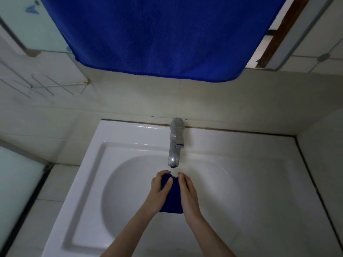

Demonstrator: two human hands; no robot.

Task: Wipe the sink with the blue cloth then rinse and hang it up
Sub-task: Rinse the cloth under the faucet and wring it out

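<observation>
blue cloth bunched between left hand, right hand

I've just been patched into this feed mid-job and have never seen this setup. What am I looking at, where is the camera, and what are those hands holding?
There is no machine here: a person works with two bare hands. The single picture comes from a wide-angle camera worn on the person's head, looking forward and down, so the edges bend.

Below is a white sink set against a tiled wall, with a chrome tap at the back. Whether water is running cannot be told.

The left hand and right hand together grip a bunched blue cloth over the basin, just under the spout.

The large blue towel across the top hangs above the sink, close to the camera. An empty wire rack sits on the wall at left.
</observation>
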